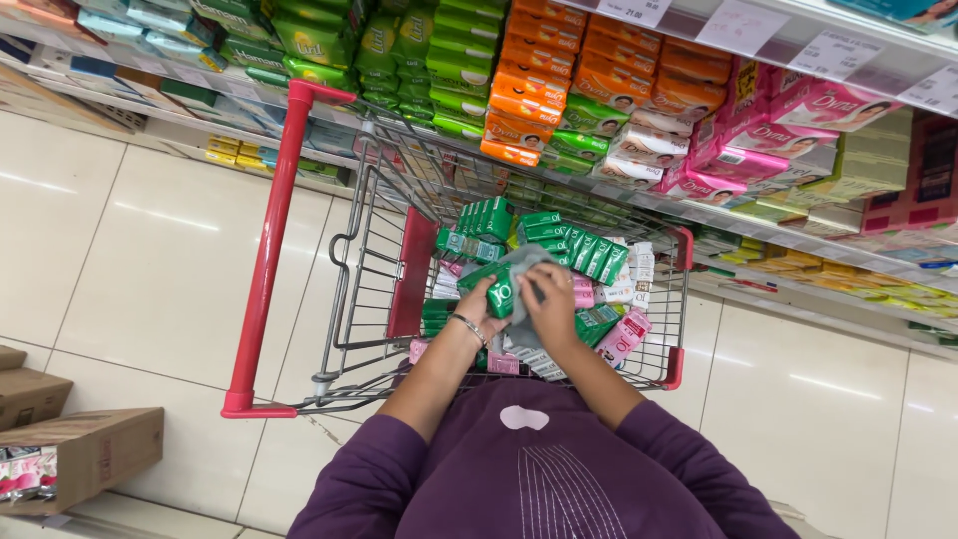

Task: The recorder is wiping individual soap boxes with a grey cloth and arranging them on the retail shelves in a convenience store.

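Over the wire shopping cart (379, 250), the left hand (480, 296) grips one green soap box (496, 289), long axis tilted up-right; the right hand (550, 299) presses one grey cloth (521, 262) against it.

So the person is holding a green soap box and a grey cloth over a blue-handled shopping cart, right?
Not quite: the cart's handle is red, not blue. The head view shows the left hand on the green soap box and the right hand at the grey cloth.

Green soap box (496, 291); grey cloth (521, 262); red-handled cart (271, 240); purple sleeves (361, 477).
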